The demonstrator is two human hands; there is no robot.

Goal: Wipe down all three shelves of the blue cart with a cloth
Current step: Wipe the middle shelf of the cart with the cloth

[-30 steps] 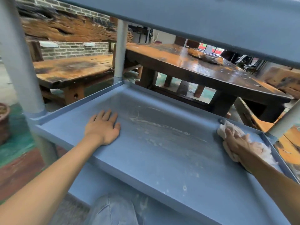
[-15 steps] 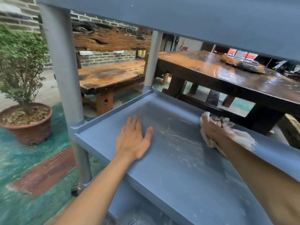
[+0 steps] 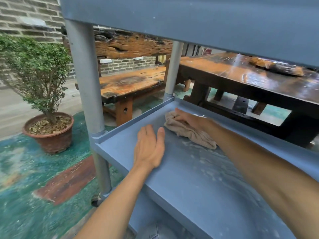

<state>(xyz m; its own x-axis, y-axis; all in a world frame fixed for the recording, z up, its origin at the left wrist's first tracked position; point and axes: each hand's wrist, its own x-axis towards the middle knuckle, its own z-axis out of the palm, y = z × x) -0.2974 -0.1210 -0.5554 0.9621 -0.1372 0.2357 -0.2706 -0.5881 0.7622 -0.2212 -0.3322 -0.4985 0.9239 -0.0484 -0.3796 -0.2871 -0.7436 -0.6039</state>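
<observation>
The middle shelf (image 3: 195, 180) of the blue cart fills the view, with pale smears across its surface. My right hand (image 3: 189, 118) presses a crumpled beige cloth (image 3: 191, 133) onto the shelf near its far left corner. My left hand (image 3: 150, 147) lies flat, palm down, on the shelf near the left rim, just in front of the cloth. The underside of the top shelf (image 3: 207, 19) hangs overhead. A strip of the bottom shelf (image 3: 155, 219) shows below the front edge.
Grey cart posts stand at the near left (image 3: 86, 87) and far left (image 3: 173, 71) corners. A potted shrub (image 3: 48, 128) sits on the green floor to the left. Behind the cart are a wooden bench (image 3: 133, 85) and a dark wooden table (image 3: 259, 80).
My right hand has swept the cloth from the shelf's right end leftward to the far left corner. The left hand has stayed flat on the shelf. The view has swung left.
</observation>
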